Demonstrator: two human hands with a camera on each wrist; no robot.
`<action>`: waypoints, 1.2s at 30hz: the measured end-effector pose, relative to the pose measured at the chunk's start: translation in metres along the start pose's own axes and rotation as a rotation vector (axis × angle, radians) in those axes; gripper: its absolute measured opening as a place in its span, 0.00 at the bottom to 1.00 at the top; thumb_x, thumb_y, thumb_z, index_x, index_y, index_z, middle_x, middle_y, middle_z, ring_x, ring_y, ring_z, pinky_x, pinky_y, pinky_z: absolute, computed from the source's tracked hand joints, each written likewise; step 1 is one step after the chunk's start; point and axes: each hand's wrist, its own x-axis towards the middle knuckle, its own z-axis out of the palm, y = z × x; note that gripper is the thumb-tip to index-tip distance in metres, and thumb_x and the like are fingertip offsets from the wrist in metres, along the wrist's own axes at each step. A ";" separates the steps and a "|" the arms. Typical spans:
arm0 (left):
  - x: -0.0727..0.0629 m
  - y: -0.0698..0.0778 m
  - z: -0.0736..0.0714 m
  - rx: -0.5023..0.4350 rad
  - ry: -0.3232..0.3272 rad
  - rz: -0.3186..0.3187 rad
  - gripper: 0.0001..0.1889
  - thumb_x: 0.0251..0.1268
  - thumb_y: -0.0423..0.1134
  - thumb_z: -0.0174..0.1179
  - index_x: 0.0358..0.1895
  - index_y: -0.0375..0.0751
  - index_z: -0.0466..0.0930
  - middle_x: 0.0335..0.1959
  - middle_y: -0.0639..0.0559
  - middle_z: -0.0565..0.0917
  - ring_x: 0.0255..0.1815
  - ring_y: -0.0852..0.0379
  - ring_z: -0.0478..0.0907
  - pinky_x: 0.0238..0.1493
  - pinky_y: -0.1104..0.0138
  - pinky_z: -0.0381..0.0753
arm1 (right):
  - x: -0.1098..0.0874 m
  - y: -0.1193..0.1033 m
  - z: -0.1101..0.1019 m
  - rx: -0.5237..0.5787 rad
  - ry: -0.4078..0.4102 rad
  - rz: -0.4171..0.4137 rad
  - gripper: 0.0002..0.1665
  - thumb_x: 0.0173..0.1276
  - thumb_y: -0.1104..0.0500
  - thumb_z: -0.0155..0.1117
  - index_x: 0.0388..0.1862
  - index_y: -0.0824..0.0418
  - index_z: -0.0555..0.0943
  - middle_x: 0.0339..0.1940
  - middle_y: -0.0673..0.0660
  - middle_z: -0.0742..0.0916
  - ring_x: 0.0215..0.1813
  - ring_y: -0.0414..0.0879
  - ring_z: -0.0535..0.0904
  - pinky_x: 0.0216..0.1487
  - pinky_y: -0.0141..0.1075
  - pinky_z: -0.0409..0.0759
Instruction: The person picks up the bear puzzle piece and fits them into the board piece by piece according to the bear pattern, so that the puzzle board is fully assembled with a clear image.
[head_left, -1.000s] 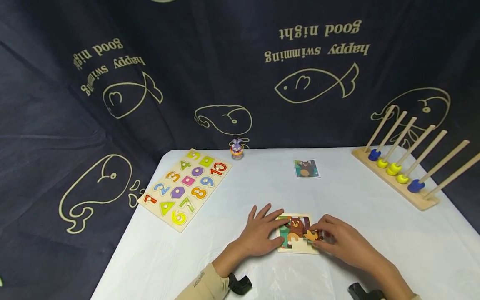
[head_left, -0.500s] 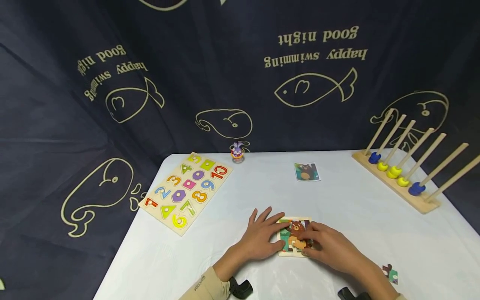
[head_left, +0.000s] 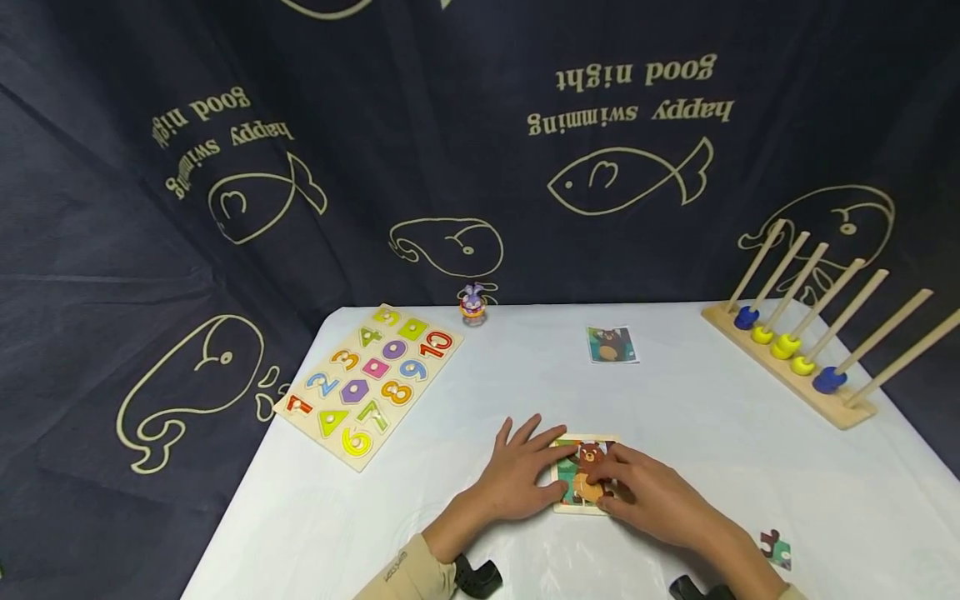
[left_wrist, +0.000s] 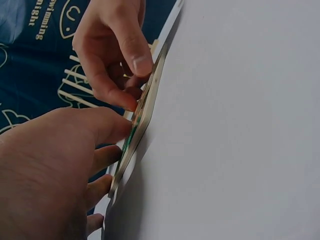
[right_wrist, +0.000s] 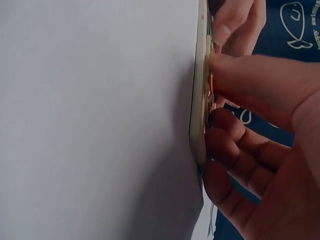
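A small wooden bear jigsaw board point(head_left: 567, 509) lies on the white table between both hands. My left hand point(head_left: 517, 477) rests on its left side, fingers spread and mostly straight. At the right side, my right hand point(head_left: 660, 498) holds an orange-and-brown puzzle piece point(head_left: 588, 488) between thumb and fingers, down in the board's lower part. In the right wrist view the thumb presses low over the board's edge point(right_wrist: 198, 100); the piece is mostly hidden there. One loose puzzle piece point(head_left: 776, 550), brown and green, lies beside the right forearm.
A bear picture card point(head_left: 611, 344) lies behind the board. To the left is a number-and-shape puzzle point(head_left: 375, 387), with a purple rabbit figure point(head_left: 472, 305) at the back edge. A wooden peg stand point(head_left: 787, 367) with blue and yellow beads stands at the right.
My right hand has carried the puzzle piece leftward and down into the board's lower part. Its forearm's shift has brought the loose piece into sight. The left hand stays on the board.
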 end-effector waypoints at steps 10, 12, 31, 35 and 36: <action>-0.003 0.004 0.000 -0.077 0.029 -0.050 0.27 0.65 0.64 0.51 0.65 0.61 0.74 0.71 0.60 0.65 0.75 0.46 0.51 0.66 0.37 0.42 | 0.002 -0.005 0.006 0.000 0.056 -0.017 0.11 0.59 0.53 0.72 0.41 0.45 0.83 0.39 0.39 0.76 0.32 0.33 0.70 0.33 0.32 0.72; -0.002 0.005 0.001 -0.070 0.037 -0.051 0.27 0.64 0.65 0.51 0.64 0.62 0.74 0.70 0.61 0.65 0.74 0.46 0.51 0.66 0.37 0.43 | 0.002 -0.005 0.006 -0.001 0.058 0.000 0.12 0.58 0.52 0.73 0.41 0.46 0.82 0.39 0.39 0.76 0.33 0.33 0.70 0.33 0.33 0.72; 0.002 0.005 0.002 -0.003 0.052 -0.055 0.28 0.61 0.64 0.54 0.63 0.63 0.74 0.70 0.61 0.66 0.74 0.47 0.53 0.67 0.39 0.46 | 0.004 0.009 0.003 0.093 0.112 -0.005 0.12 0.58 0.58 0.73 0.37 0.47 0.80 0.36 0.41 0.77 0.37 0.38 0.72 0.39 0.35 0.73; 0.004 0.006 0.002 0.004 0.047 -0.063 0.27 0.62 0.64 0.53 0.64 0.64 0.74 0.70 0.61 0.66 0.74 0.48 0.52 0.68 0.40 0.44 | 0.005 0.010 0.002 0.109 0.120 0.000 0.12 0.56 0.58 0.75 0.37 0.47 0.80 0.35 0.42 0.77 0.35 0.39 0.71 0.37 0.33 0.71; 0.004 0.006 0.002 0.005 0.045 -0.066 0.27 0.62 0.64 0.53 0.63 0.64 0.74 0.70 0.61 0.66 0.74 0.48 0.52 0.68 0.40 0.44 | 0.005 0.010 0.002 0.114 0.115 0.004 0.12 0.56 0.58 0.75 0.37 0.47 0.80 0.35 0.42 0.77 0.35 0.39 0.71 0.36 0.33 0.71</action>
